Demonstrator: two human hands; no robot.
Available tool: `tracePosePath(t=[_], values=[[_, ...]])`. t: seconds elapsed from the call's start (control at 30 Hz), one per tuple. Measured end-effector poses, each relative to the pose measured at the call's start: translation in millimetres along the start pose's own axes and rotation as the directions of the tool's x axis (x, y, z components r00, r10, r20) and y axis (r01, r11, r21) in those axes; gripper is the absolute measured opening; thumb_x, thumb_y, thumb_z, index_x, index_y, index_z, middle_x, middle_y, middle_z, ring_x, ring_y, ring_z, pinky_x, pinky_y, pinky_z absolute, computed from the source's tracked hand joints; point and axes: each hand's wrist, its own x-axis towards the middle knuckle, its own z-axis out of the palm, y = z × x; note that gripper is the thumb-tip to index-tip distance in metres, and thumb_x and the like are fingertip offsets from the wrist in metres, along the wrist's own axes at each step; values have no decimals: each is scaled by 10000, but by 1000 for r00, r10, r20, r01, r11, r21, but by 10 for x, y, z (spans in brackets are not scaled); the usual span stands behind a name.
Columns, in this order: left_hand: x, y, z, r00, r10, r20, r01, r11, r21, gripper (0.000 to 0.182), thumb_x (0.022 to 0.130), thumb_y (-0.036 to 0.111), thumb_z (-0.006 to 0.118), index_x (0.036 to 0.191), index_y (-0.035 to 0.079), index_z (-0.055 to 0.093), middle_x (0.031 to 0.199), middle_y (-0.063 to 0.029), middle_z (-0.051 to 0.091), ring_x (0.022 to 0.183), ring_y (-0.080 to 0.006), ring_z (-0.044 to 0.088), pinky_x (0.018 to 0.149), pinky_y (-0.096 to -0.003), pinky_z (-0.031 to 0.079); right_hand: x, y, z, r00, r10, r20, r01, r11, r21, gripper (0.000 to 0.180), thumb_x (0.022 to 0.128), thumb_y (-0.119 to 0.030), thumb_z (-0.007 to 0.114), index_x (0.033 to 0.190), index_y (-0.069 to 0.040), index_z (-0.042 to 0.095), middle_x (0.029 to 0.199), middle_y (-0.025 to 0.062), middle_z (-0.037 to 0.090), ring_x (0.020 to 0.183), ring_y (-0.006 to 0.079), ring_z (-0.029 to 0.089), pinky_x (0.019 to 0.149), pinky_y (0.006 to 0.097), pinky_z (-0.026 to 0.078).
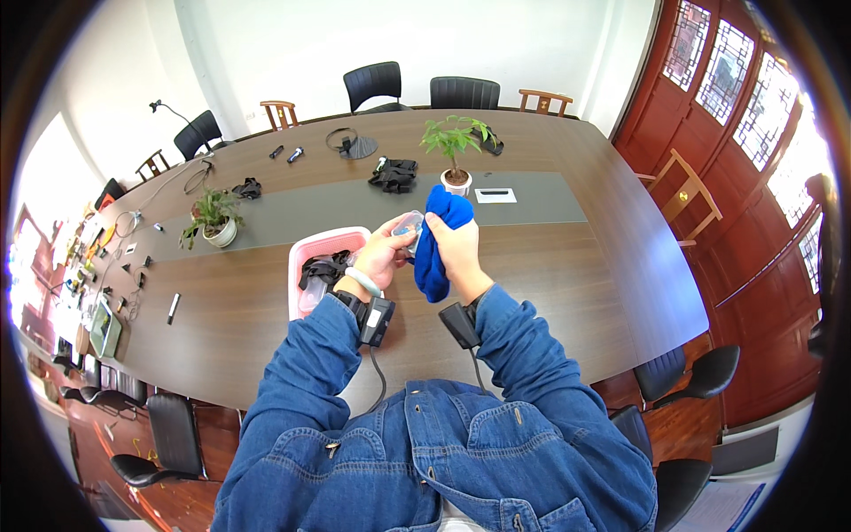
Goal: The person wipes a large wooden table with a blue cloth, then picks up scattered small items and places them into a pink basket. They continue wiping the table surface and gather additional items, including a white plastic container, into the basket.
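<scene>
My left hand (380, 255) grips a small clear plastic container (407, 229) with something bluish showing at it. Bunched in my right hand (456, 243) is a blue cloth (435, 269), which hangs down below the fingers and lies against the container's right side. Both hands are held close together above the table. Beneath and left of my left wrist stands a pink plastic basket (297, 266). Inside it are black straps (322, 269) and a clear plastic box (311, 294), partly hidden by my arm.
A potted plant (457, 178) in a white pot stands just beyond my hands. Another potted plant (221, 229) is at left. Black strap gear (395, 175) and a marker (173, 309) lie on the wooden table (545, 279). Cables (193, 176) run along the left side.
</scene>
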Motion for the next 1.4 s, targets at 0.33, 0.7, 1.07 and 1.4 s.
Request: tracePosePath(t=[0.33,0.7,1.07,1.4], values=[[44,-131,-74,966,246,-85,-210,930,300,767,926,156,695,1545,76,250,1210,-77,611,1050,-151,592,909,-294,462,41,-126,-337,578,589,564,-816,418,400,529,969,-471,554,1294,-54,569,1149,148,684,996,279,687,791,391,589],[-105,-182,-604,998,37,-56,-19,952,306,381,929,135,676,1280,62,547,1006,-44,676,915,-132,659,744,-270,530,-102,79,-137,741,600,302,-642,765,56,368,862,-34,689,1217,-3,595,1072,115,692,908,231,691,814,370,579],[-617,-654,-1824,839,-128,-530,254,952,173,385,898,159,689,1259,147,558,1010,-24,672,845,-149,654,717,-299,529,-434,596,-574,510,851,129,-850,475,228,321,902,-226,692,1143,-29,613,1094,149,667,982,324,652,879,493,540],[-1016,-1514,-2529,521,-215,-826,-43,960,-277,127,825,159,712,873,129,598,695,2,553,568,-139,532,487,-311,377,-579,689,-846,457,865,207,-870,387,306,470,923,-277,663,1289,-17,525,1248,197,598,1107,382,601,959,537,499]])
